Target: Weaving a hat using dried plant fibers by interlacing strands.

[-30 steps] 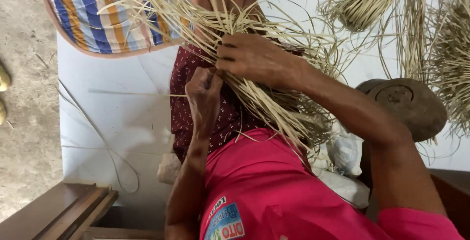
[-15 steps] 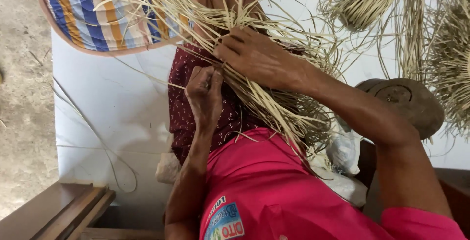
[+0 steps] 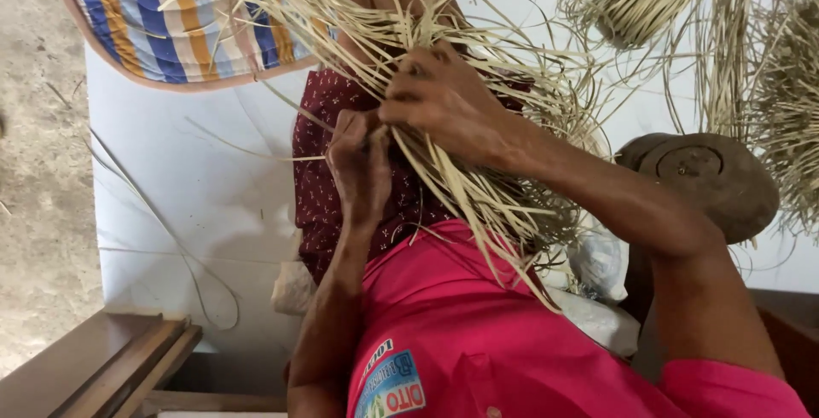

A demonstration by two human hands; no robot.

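Observation:
A loose mass of pale straw strips (image 3: 444, 85) fans over my lap, which is covered by a dark red patterned cloth (image 3: 320, 188). My right hand (image 3: 444, 102) lies on top of the strips with its fingers curled around a bunch of them. My left hand (image 3: 358, 162) sits just below and left of it, fingers closed, pinching a few strips near the right hand's fingertips. The two hands almost touch. More strips run down past my pink shirt (image 3: 478, 333).
A striped woven mat (image 3: 162, 26) lies at the top left on a white sheet (image 3: 188, 205). Bundles of straw (image 3: 648, 8) hang at the top right. A round brown wooden block (image 3: 708, 179) sits at right. Wooden boards (image 3: 94, 367) lie at bottom left, bare ground (image 3: 34, 196) at left.
Both hands have shifted slightly within the straw, the left hand's fingers working up toward the right hand. The view has drifted a little.

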